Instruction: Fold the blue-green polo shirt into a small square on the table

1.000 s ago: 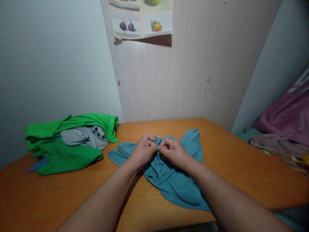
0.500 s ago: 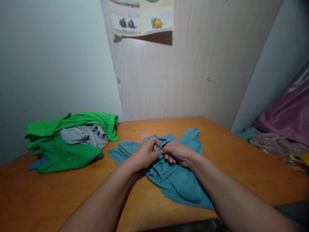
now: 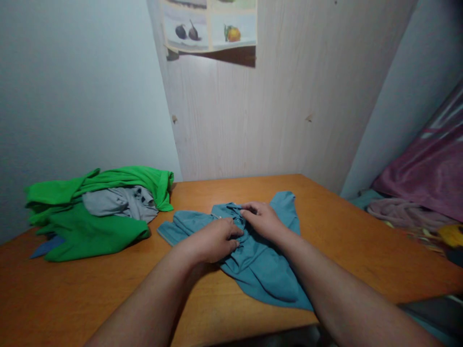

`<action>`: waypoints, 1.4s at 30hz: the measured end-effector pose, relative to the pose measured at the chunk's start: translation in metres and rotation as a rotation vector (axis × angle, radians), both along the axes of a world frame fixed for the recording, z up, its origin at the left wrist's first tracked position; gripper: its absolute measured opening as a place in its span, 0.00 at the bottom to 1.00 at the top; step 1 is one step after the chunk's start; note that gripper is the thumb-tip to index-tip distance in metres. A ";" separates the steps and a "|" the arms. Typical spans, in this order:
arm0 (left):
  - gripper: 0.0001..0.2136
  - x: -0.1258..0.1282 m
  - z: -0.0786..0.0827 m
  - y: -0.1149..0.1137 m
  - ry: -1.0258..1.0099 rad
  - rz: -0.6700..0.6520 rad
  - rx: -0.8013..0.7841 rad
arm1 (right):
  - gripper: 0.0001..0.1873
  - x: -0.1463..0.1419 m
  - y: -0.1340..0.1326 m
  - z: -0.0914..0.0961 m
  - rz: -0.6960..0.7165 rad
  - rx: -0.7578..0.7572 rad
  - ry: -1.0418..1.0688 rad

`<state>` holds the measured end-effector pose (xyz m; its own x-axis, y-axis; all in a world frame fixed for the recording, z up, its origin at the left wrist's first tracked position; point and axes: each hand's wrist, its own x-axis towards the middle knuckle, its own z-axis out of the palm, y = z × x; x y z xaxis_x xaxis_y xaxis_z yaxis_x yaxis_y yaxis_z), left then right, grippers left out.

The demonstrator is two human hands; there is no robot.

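Observation:
A teal shirt (image 3: 267,279) lies crumpled on the wooden table, with small light buttons visible near its collar. My left hand (image 3: 219,238) rests on the shirt's front, fingers stretched out and thumb apart from them. My right hand (image 3: 262,221) is at the collar, its thumb and curled fingers closed on the edge of the cloth. Folds hide part of the fabric beneath both hands.
On the table's (image 3: 119,289) left side is a pile of clothes: a bright green garment (image 3: 97,231) and a grey one (image 3: 121,202). Pink satin cloth (image 3: 427,168) and other fabrics lie beyond the right edge. A picture sheet (image 3: 210,26) hangs on the back wall.
My hands were pinching together at a button on the shirt. Now they are apart: the left has loosened and lowered slightly, and the right has moved up towards the collar.

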<state>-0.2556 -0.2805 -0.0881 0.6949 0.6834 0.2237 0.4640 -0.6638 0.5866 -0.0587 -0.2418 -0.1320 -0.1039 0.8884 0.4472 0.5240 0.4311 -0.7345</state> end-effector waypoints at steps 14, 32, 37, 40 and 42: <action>0.06 0.004 -0.001 0.001 -0.073 0.074 -0.077 | 0.05 -0.003 0.006 -0.007 0.054 -0.095 0.106; 0.06 0.015 -0.010 0.015 -0.638 0.396 -0.295 | 0.11 -0.003 -0.019 0.028 0.170 -0.167 0.448; 0.05 0.016 -0.009 0.016 -0.658 0.464 -0.318 | 0.10 0.016 -0.012 0.034 -0.042 -0.223 0.372; 0.05 0.016 -0.009 0.017 -0.666 0.473 -0.342 | 0.15 0.020 -0.013 0.033 0.083 -0.294 0.239; 0.05 0.016 -0.009 0.016 -0.678 0.466 -0.351 | 0.15 0.020 -0.014 0.031 0.176 -0.281 0.183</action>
<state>-0.2393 -0.2641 -0.0973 0.1238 0.9698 0.2100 0.1216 -0.2249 0.9668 -0.0391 -0.2561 -0.1012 -0.2073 0.9545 0.2141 0.3092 0.2716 -0.9114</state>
